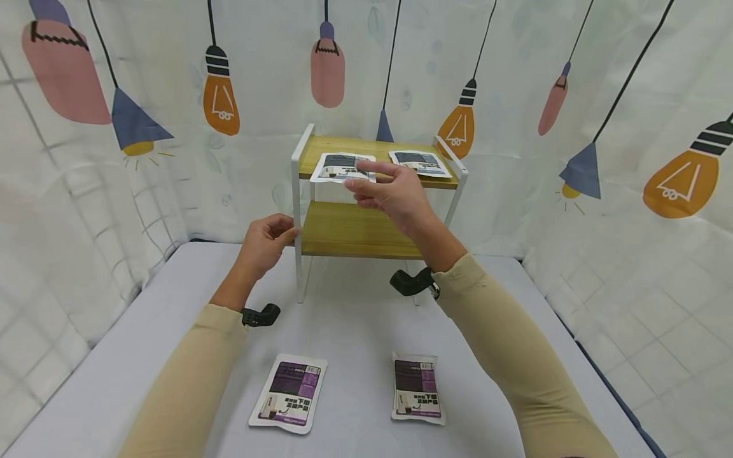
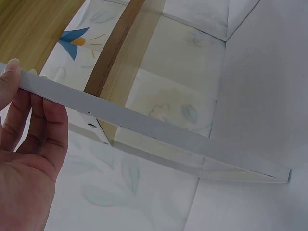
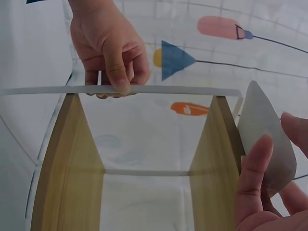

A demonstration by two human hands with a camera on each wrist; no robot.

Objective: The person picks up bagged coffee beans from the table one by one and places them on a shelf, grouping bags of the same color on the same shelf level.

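A small two-tier shelf rack (image 1: 361, 232) with wooden boards and white side frames stands on the table. My left hand (image 1: 266, 245) pinches its left white upright (image 2: 130, 115) between thumb and fingers. At the top board's front left, my right hand (image 1: 395, 194) holds a flat white packet (image 1: 335, 166) between thumb and fingers. The packet's pale underside (image 3: 269, 139) shows in the right wrist view, by the board's edge. A second packet (image 1: 420, 163) lies on the top board at the right.
Two purple-and-white packets, a left one (image 1: 289, 394) and a right one (image 1: 418, 389), lie on the white tabletop (image 1: 349, 331) nearer to me. Behind the rack hangs a white curtain (image 1: 269, 165) printed with lamps, which also encloses both sides.
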